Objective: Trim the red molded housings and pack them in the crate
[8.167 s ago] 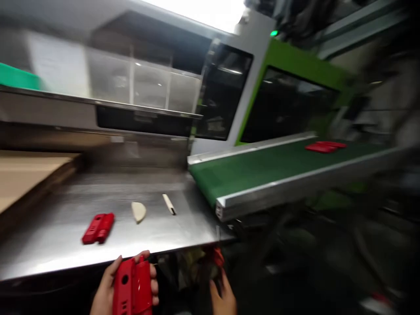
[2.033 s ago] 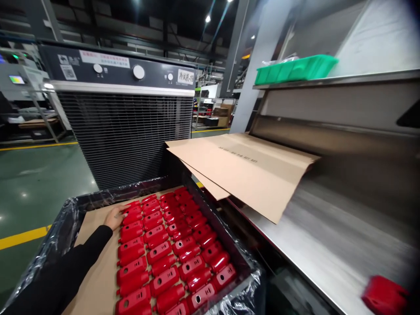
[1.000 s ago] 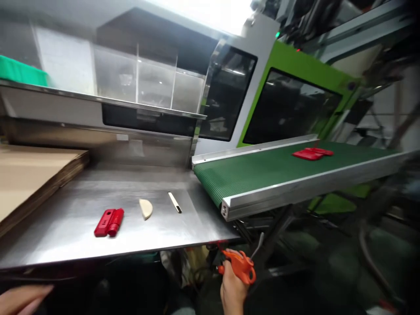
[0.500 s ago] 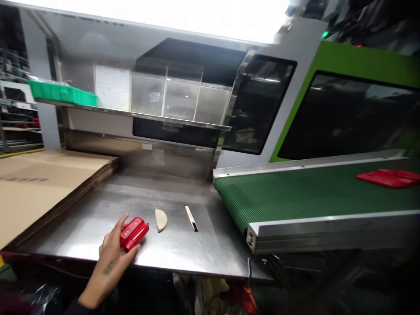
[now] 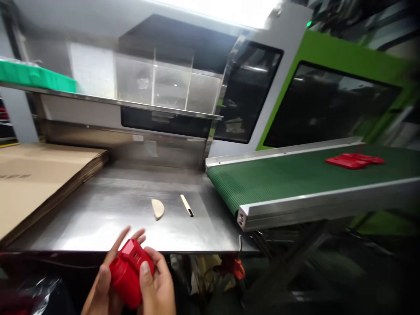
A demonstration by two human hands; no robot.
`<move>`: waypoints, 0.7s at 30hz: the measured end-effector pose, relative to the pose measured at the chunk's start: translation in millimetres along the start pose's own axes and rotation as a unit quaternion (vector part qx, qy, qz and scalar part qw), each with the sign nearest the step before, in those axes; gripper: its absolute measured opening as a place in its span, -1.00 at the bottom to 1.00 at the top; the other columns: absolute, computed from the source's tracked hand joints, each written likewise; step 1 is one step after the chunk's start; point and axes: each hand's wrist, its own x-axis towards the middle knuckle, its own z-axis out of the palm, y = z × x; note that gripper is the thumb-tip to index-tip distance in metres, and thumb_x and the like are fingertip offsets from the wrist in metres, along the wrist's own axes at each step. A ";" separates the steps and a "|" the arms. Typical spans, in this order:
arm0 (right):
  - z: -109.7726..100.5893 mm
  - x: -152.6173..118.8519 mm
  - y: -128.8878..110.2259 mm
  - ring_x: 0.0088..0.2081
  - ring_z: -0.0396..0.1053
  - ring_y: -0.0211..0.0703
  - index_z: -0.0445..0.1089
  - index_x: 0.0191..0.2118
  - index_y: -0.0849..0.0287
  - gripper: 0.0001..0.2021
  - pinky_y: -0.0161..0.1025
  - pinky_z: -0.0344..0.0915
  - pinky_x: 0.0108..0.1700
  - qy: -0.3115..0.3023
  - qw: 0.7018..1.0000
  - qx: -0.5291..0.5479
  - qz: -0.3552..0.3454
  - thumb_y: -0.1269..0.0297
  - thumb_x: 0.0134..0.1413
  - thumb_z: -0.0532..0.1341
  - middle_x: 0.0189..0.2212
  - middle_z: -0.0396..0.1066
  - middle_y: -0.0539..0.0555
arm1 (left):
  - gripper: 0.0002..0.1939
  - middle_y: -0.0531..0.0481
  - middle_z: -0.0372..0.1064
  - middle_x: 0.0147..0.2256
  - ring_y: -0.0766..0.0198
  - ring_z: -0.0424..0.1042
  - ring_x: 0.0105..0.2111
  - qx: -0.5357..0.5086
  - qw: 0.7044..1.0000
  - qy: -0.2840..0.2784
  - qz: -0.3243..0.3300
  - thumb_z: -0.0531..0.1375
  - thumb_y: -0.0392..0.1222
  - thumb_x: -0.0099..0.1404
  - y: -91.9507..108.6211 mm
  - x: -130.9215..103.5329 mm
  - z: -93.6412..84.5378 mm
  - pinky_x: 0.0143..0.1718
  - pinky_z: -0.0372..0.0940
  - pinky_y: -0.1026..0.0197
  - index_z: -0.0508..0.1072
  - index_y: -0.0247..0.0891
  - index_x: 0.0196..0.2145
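A glossy red moulded plastic part is between my two hands, in front of the table's near edge. It has a rounded cylinder beside a boxier section with small slots. My left hand cradles it from the left, thumb beside the cylinder and some fingers stretched out behind. On the other side, my right hand grips the boxy section, thumb on its near face. Beyond them, a cream half-round piece and a slim cutter knife with a dark end lie apart on the steel table.
Flat cardboard sheets are stacked at the left. A green conveyor belt on the right carries flat red plastic pieces. Above the table's back, a steel shelf bears a green tray. Orange-handled tools hang below the front edge.
The red part has come off the table top toward me and turned. My right hand has entered and taken hold of it. On the belt, the red pieces now show farther left; the view has shifted.
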 end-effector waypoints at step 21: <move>-24.1 38.9 -41.1 -0.11 0.40 -0.24 0.27 -0.03 0.03 -0.70 -0.31 0.32 -0.10 0.038 0.845 -0.515 -0.138 0.04 0.19 0.11 -0.13 0.43 -0.03 | -0.42 -0.25 0.54 -0.28 0.02 0.48 -0.32 -0.082 0.996 -0.027 -0.037 -0.09 0.12 0.34 24.4 -8.8 -32.4 -0.22 0.30 0.07 0.52 -0.43 -0.15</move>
